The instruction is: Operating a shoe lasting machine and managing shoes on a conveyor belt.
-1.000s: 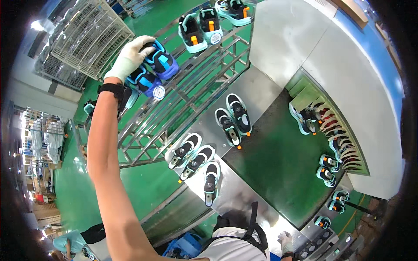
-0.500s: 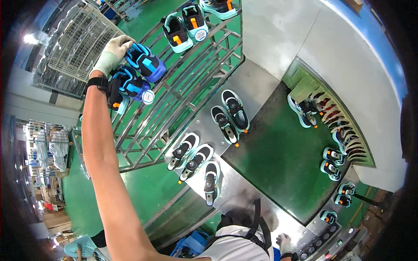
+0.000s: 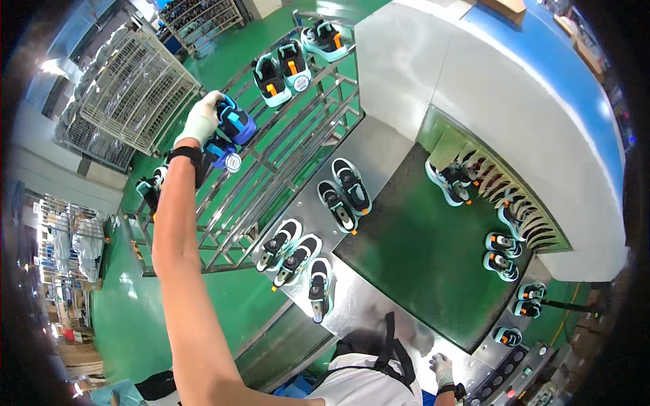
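My left hand (image 3: 202,120), in a pale glove, reaches out to the metal rack. Its fingers are closed at the collar of a blue-and-black sneaker (image 3: 237,123) with a purple-blue sole. A matching sneaker (image 3: 218,153) with a round white tag sits beside it, partly behind my wrist. My right hand (image 3: 443,371), also gloved, is low at the metal worktop's edge, fingers somewhat apart, with nothing seen in it. On the worktop stand black, white and mint sneakers: a pair (image 3: 344,196) by the belt, and three (image 3: 296,260) nearer me.
A green conveyor belt (image 3: 433,250) runs beside the metal worktop (image 3: 359,287) to a machine opening with a fringe curtain (image 3: 525,196); several sneakers lie along its far side. The tubular rack (image 3: 271,169) carries more sneakers (image 3: 281,71). Wire cage carts (image 3: 135,95) stand beyond.
The whole view has shifted, so the rack and belt sit differently in the picture. My left hand overlaps the blue sneaker's collar more. Other sneakers now show left of my wrist; my right hand stays low.
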Available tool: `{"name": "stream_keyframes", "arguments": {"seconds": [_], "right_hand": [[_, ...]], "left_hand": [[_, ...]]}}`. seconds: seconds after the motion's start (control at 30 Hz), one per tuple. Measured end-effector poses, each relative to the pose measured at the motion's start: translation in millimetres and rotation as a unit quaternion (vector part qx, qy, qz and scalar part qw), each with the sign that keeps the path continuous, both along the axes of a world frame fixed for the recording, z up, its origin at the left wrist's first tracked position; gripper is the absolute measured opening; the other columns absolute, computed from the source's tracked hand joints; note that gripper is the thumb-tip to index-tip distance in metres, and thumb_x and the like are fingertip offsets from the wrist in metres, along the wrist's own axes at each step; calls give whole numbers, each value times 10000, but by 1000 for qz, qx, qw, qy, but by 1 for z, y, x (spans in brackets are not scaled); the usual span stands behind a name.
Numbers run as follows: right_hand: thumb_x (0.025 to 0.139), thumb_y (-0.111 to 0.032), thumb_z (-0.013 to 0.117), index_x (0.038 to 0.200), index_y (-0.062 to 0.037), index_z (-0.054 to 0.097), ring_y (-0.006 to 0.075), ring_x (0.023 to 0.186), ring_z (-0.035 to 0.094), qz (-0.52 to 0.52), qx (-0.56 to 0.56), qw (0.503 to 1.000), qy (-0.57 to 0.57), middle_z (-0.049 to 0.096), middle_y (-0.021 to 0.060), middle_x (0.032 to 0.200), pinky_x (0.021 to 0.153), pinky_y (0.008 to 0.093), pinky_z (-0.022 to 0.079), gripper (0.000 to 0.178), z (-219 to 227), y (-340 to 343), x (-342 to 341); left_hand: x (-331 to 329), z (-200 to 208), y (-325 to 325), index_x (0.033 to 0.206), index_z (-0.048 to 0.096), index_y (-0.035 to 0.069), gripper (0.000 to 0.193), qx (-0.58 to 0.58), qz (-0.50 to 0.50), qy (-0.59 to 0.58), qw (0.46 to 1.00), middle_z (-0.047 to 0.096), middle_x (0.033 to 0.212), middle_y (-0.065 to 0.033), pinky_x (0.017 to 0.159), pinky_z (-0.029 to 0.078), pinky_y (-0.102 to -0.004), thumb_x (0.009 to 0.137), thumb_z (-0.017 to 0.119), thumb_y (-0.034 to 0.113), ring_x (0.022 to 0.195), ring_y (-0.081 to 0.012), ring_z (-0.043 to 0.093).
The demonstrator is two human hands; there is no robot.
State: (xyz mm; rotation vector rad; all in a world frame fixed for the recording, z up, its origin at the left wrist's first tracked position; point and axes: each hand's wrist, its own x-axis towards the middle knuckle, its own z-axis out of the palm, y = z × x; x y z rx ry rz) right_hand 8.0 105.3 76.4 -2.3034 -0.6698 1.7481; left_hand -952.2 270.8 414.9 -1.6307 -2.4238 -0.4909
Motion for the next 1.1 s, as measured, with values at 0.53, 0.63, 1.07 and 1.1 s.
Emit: {"name": "stream_keyframes", "arguments": {"seconds": [0.53,0.63,1.07,1.1], "right_hand": [[920,-248,634,1333,-46,484,196,864,662,-4,87,994,60,658,80,1043,658,338,532,483,-41,-84,76],[913,-218,636,1310,-37,532,187,810,669,-41,113,990,75,667,89,1007,600,300,526,448,-52,-87,89],[930,-242,641,1306,28,543,176,809,667,-142,130,981,-10,684,109,1060,656,301,535,473,-21,-184,155],[927,-229,640,1273,27,569,173,803,665,-120,136,983,-37,685,102,1034,668,302,536,437,-12,-188,146]], "left_hand": [[577,-225,-191,1449,353,-76,561,-98,-289,-326,895,409,1467,-260,1178,307,-417,986,507,202,1385,-374,392],[610,-259,-234,1479,297,-80,637,-158,-258,-361,882,351,1501,-292,1194,274,-410,967,518,228,1411,-401,346],[591,-324,-185,1444,381,-8,604,-209,-161,-364,893,526,1349,-239,1065,435,-404,905,598,155,1252,-361,534],[579,-341,-173,1455,372,-4,614,-223,-165,-352,894,502,1383,-253,1095,407,-409,909,591,172,1280,-374,510]]}}
